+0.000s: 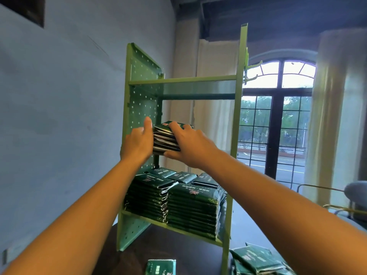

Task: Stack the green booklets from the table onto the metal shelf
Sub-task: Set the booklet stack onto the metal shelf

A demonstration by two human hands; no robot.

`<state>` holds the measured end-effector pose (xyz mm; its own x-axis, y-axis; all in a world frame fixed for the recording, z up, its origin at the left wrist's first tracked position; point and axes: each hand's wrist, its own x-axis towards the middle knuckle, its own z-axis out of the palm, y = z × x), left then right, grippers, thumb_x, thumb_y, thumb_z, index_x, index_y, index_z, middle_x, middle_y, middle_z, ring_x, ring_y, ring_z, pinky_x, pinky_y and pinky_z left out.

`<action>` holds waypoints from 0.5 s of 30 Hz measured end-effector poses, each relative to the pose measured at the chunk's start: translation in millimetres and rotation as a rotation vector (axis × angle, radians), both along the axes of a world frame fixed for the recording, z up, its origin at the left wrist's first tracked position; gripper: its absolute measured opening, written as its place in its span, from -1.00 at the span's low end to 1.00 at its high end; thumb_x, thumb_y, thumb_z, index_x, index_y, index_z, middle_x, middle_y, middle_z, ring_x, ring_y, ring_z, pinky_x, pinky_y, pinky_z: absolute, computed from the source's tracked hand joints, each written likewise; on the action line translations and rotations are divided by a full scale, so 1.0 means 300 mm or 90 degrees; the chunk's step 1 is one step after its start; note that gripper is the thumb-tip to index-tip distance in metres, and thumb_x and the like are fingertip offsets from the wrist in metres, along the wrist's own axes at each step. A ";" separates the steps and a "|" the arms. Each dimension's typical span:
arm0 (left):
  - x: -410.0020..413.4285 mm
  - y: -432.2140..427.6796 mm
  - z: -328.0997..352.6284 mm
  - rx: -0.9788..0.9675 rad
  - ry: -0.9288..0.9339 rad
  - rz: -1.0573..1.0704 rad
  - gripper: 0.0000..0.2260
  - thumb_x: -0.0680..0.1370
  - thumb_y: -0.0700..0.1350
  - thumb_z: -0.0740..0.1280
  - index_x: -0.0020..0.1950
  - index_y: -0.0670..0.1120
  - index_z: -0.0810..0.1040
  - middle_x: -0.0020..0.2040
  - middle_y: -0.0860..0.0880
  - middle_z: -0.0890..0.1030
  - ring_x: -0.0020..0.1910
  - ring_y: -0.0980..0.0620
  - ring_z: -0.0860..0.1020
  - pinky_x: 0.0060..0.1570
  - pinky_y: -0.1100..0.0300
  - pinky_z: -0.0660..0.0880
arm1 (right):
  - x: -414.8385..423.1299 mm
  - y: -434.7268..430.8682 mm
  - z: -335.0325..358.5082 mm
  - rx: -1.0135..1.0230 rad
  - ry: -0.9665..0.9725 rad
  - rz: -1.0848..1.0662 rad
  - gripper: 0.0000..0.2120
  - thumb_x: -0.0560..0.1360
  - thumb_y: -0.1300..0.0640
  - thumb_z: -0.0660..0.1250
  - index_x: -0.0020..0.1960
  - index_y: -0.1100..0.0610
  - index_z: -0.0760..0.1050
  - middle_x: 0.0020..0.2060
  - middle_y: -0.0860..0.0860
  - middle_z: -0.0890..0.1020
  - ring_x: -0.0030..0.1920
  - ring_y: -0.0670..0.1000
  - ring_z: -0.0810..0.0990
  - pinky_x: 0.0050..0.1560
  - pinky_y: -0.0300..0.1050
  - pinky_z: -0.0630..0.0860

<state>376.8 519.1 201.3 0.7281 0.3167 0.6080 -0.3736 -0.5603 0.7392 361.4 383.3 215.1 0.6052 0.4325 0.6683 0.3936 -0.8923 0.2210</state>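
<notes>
Right hand (190,147): grasping stack (164,139) of green booklets, fingers on top, thumb beneath.
Left hand (139,143): against stack's left side, thumb up; fingers hidden, cannot tell if curled.
Stack: inside green shelf (182,81), middle level, beside perforated left panel.
Lower board: two tall piles (192,207) side by side, more booklets behind.
Bench (168,247): dark top; single booklet (160,266) at near edge, loose heap (256,261) right of shelf.
Beyond: window (278,120), curtain (333,116).

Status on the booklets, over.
Right hand grips booklet stack inside metal shelf; left hand braces its side. Lower tier stacked. More booklets on table. Nothing blocking.
</notes>
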 end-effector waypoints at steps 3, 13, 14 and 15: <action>0.040 0.036 -0.080 0.091 -0.037 0.046 -0.49 0.68 0.05 -0.17 -0.27 -0.11 0.40 -0.22 -0.11 0.47 -0.15 -0.10 0.43 0.17 -0.05 0.34 | 0.029 0.013 0.018 -0.007 0.034 0.006 -0.39 0.46 -0.14 0.36 0.38 0.05 0.21 0.17 0.11 0.52 0.08 0.14 0.54 0.09 0.09 0.54; 0.186 0.061 -0.261 0.113 -0.230 0.031 -0.61 0.59 0.00 -0.07 0.04 -0.13 0.51 -0.03 0.00 0.49 -0.03 0.06 0.38 0.05 0.21 0.19 | 0.219 0.068 0.076 -0.019 0.170 -0.043 -0.42 0.49 0.02 0.38 0.40 0.13 0.21 0.20 0.14 0.53 0.14 0.13 0.52 0.17 0.02 0.48; 0.194 0.061 -0.268 0.116 -0.244 0.033 -0.57 0.56 0.04 -0.10 0.04 -0.12 0.51 -0.03 0.00 0.50 -0.02 0.06 0.38 0.06 0.21 0.20 | 0.247 0.078 0.080 -0.017 0.178 -0.051 -0.41 0.49 0.03 0.38 0.40 0.14 0.20 0.20 0.14 0.52 0.15 0.14 0.51 0.19 0.02 0.48; 0.202 0.062 -0.274 0.118 -0.252 0.035 -0.52 0.54 0.08 -0.14 0.04 -0.11 0.50 -0.02 0.00 0.50 -0.02 0.07 0.37 0.06 0.21 0.20 | 0.273 0.087 0.084 -0.019 0.188 -0.061 -0.40 0.49 0.04 0.38 0.41 0.14 0.19 0.21 0.15 0.52 0.16 0.14 0.50 0.20 0.03 0.46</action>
<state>437.5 537.7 119.2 0.4129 0.2074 0.8869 -0.5732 -0.6976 0.4299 443.1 409.3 240.2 0.8101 0.3813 0.4453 0.3592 -0.9231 0.1371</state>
